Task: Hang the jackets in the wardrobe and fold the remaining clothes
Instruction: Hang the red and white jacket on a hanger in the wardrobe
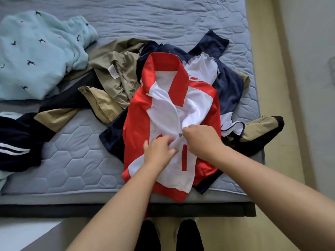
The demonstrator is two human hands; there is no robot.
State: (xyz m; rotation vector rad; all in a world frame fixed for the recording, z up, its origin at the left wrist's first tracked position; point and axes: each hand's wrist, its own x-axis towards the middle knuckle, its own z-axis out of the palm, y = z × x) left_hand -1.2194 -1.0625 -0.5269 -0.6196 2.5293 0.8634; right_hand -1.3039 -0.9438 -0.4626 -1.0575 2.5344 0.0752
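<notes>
on the red-and-white jacket (137, 109), right hand (201, 142) pinches the zipper pull (180, 134), left hand (157, 153) pinches cloth just below; collar (163, 62) lies beyond.

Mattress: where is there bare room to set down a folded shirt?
Bare mattress at the front, between the striped navy garment and the red-and-white jacket; also the far strip beyond the khaki jacket. Centre and right are crowded.

The red jacket (163, 105) covers most of the navy garment (228, 87) beneath it. The left edge cuts off the blue sweater (36, 55) and the striped garment (16, 147). The label (112, 72) on the khaki jacket (119, 87) is too small to read. The right hand (201, 140) hides its own fingertips.
</notes>
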